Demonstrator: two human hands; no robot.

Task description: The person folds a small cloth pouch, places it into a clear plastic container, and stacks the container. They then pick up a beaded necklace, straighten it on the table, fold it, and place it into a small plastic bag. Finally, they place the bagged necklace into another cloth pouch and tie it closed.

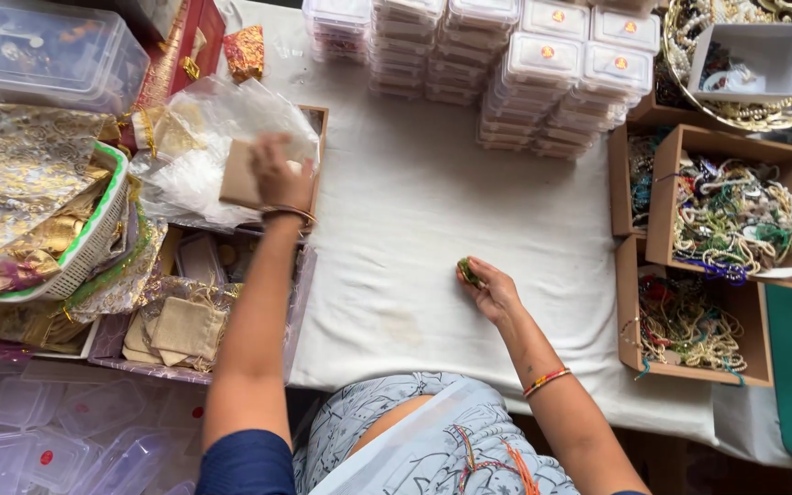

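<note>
A white cloth-covered counter (414, 211) is filling the middle of the frame. Along its top edge, stacks of clear plastic boxes (506, 64) are standing in rows. At the right, open cardboard boxes (731, 206) are holding tangled bead necklaces, with a round gold tray (746, 115) sitting in the upper right corner. At the left, a white and green basket (93, 234) is carrying gold brocade fabric (20, 174). Below it, a tray is holding small beige drawstring pouches (185, 328).

The person's left hand (279, 174) is reaching into the upper left, its fingers closing around a flat brown card (238, 174) that is lying against a crumpled clear plastic bag (203, 137) inside an open box. A thin bangle is circling that wrist.

The right hand (489, 289) is resting on the cloth just right of centre, its fingers pinching a small green beaded piece (467, 272) that is touching the cloth. A coloured thread bracelet (545, 380) is wrapping that wrist.
</note>
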